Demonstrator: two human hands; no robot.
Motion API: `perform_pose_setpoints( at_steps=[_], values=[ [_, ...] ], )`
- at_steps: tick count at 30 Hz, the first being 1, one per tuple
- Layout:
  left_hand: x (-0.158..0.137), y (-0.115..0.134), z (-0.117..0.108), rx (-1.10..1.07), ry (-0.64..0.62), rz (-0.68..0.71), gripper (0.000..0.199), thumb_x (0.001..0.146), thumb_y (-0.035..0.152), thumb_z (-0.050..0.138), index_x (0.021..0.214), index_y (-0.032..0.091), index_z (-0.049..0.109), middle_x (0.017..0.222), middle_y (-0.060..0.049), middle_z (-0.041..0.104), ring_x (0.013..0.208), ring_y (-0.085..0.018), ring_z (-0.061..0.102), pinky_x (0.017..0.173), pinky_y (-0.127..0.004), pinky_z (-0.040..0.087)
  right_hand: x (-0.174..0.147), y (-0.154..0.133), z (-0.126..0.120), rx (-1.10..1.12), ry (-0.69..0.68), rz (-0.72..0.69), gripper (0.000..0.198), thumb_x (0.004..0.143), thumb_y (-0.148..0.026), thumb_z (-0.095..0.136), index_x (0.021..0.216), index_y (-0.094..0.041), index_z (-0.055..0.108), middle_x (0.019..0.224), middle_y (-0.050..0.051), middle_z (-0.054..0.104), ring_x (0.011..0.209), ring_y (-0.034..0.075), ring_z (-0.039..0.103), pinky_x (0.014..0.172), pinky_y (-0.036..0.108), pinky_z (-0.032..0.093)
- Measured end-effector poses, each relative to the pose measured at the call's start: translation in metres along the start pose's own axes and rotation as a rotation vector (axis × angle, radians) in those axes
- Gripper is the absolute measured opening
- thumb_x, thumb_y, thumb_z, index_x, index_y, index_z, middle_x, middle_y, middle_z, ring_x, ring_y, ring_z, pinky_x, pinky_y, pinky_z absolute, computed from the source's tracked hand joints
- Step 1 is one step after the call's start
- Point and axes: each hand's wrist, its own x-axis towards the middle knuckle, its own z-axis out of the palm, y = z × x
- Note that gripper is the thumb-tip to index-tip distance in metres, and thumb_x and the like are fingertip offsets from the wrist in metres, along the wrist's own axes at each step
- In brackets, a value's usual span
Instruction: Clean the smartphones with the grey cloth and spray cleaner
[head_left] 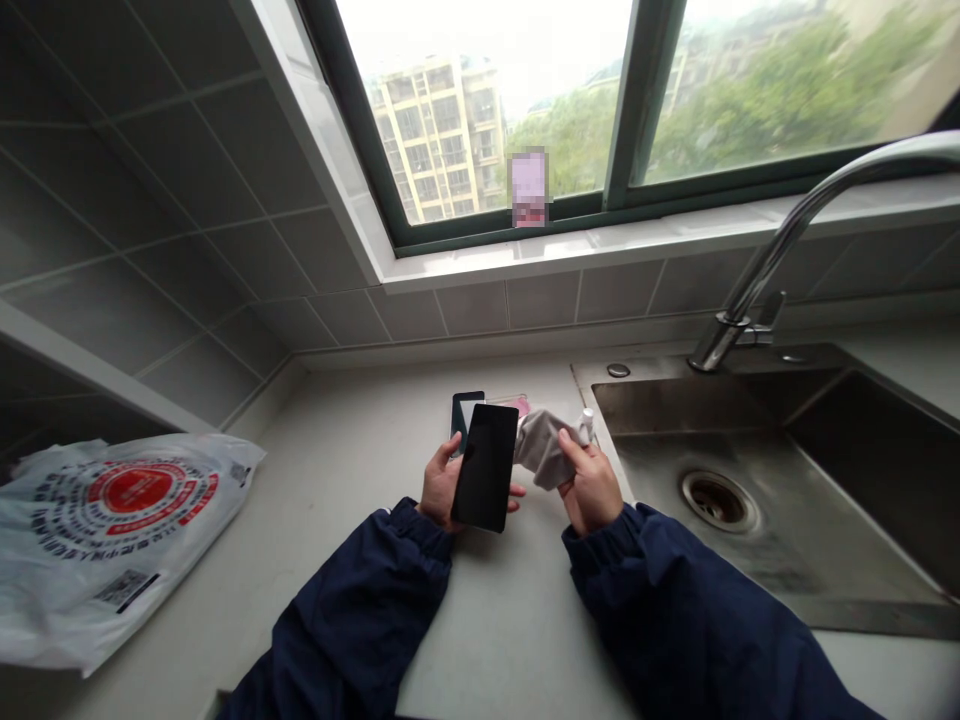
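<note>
My left hand (441, 484) is wrapped round a black smartphone (486, 468), its dark screen facing me. In my right hand (594, 488), a grey cloth (546, 450) is pinched between thumb and fingers, just right of the phone. Behind the held phone, a second phone (466, 410) lies on the counter, partly covered from view. A clear and pink item (519, 404), possibly a phone case, lies beside it, mostly hidden. A small white-capped object (588, 416) stands just behind the cloth; its lower part is hidden.
To the right is a steel sink (637, 480) with a curved chrome faucet (780, 240). A printed plastic bag (135, 520) sits at the left on the pale countertop (345, 450). A tiled wall and window (487, 120) close off the back.
</note>
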Motion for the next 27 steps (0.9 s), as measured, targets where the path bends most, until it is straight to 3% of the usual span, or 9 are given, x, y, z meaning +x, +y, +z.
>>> perform_pose_setpoints(
  at_steps=[3, 6, 9, 11, 13, 16, 19, 27],
  values=[
    [0.002, -0.001, 0.001, 0.019, -0.037, -0.032, 0.072, 0.093, 0.060, 0.037, 0.141, 0.008, 0.050, 0.140, -0.024, 0.055, 0.097, -0.042, 0.070, 0.081, -0.052, 0.052, -0.003, 0.001, -0.005, -0.320, -0.068, -0.256, 0.034, 0.086, -0.049, 0.070, 0.101, -0.019, 0.075, 0.093, 0.007, 0.076, 0.091, 0.026, 0.071, 0.083, 0.037, 0.057],
    [0.002, -0.001, -0.003, 0.036, -0.047, -0.107, 0.072, 0.094, 0.061, 0.035, 0.136, 0.006, 0.055, 0.128, -0.023, 0.064, 0.096, -0.041, 0.070, 0.081, -0.051, 0.053, -0.007, 0.008, -0.009, -0.732, -0.289, -0.506, 0.032, 0.095, -0.043, 0.058, 0.108, -0.019, 0.074, 0.104, 0.011, 0.075, 0.109, 0.032, 0.067, 0.098, 0.044, 0.051],
    [0.002, -0.002, -0.008, 0.029, -0.008, -0.146, 0.076, 0.093, 0.067, 0.032, 0.128, 0.005, 0.061, 0.107, -0.021, 0.072, 0.089, -0.036, 0.072, 0.080, -0.050, 0.054, -0.007, 0.019, -0.012, -1.036, -0.494, -0.737, 0.048, 0.098, -0.037, 0.047, 0.138, -0.013, 0.057, 0.150, 0.017, 0.048, 0.145, 0.038, 0.033, 0.114, 0.060, 0.034],
    [0.002, -0.003, -0.008, 0.031, 0.032, -0.139, 0.079, 0.093, 0.070, 0.030, 0.129, 0.006, 0.060, 0.103, -0.020, 0.073, 0.085, -0.033, 0.072, 0.077, -0.049, 0.055, -0.004, 0.025, -0.015, -1.235, -0.573, -0.793, 0.050, 0.101, -0.034, 0.040, 0.145, -0.012, 0.049, 0.157, 0.017, 0.035, 0.150, 0.038, 0.020, 0.113, 0.068, 0.029],
    [0.002, -0.004, -0.007, 0.046, 0.063, -0.134, 0.078, 0.094, 0.069, 0.030, 0.131, 0.007, 0.059, 0.100, -0.019, 0.074, 0.082, -0.031, 0.072, 0.076, -0.047, 0.055, -0.001, 0.028, -0.017, -1.362, -0.596, -0.850, 0.051, 0.102, -0.033, 0.036, 0.149, -0.012, 0.043, 0.159, 0.017, 0.032, 0.151, 0.036, 0.016, 0.112, 0.069, 0.029],
    [0.005, -0.006, -0.004, 0.060, 0.060, -0.099, 0.073, 0.096, 0.064, 0.031, 0.133, 0.007, 0.058, 0.094, -0.016, 0.075, 0.081, -0.029, 0.072, 0.078, -0.042, 0.053, 0.002, 0.027, -0.020, -1.453, -0.574, -0.943, 0.051, 0.103, -0.033, 0.036, 0.150, -0.013, 0.042, 0.157, 0.018, 0.035, 0.151, 0.035, 0.018, 0.112, 0.067, 0.031],
    [0.008, -0.008, -0.001, 0.050, 0.007, -0.060, 0.072, 0.098, 0.061, 0.028, 0.139, 0.007, 0.053, 0.101, -0.017, 0.075, 0.092, -0.030, 0.072, 0.086, -0.041, 0.051, 0.004, 0.025, -0.020, -1.501, -0.531, -0.996, 0.051, 0.102, -0.035, 0.038, 0.149, -0.015, 0.044, 0.155, 0.018, 0.039, 0.150, 0.035, 0.021, 0.112, 0.065, 0.031],
    [0.011, -0.011, -0.003, 0.026, -0.048, -0.033, 0.077, 0.098, 0.063, 0.026, 0.145, 0.006, 0.046, 0.119, -0.019, 0.070, 0.115, -0.033, 0.065, 0.101, -0.043, 0.044, 0.003, 0.020, -0.017, -1.587, -0.567, -0.993, 0.055, 0.100, -0.040, 0.045, 0.149, -0.015, 0.045, 0.155, 0.018, 0.039, 0.150, 0.039, 0.021, 0.112, 0.069, 0.027]
  ],
)
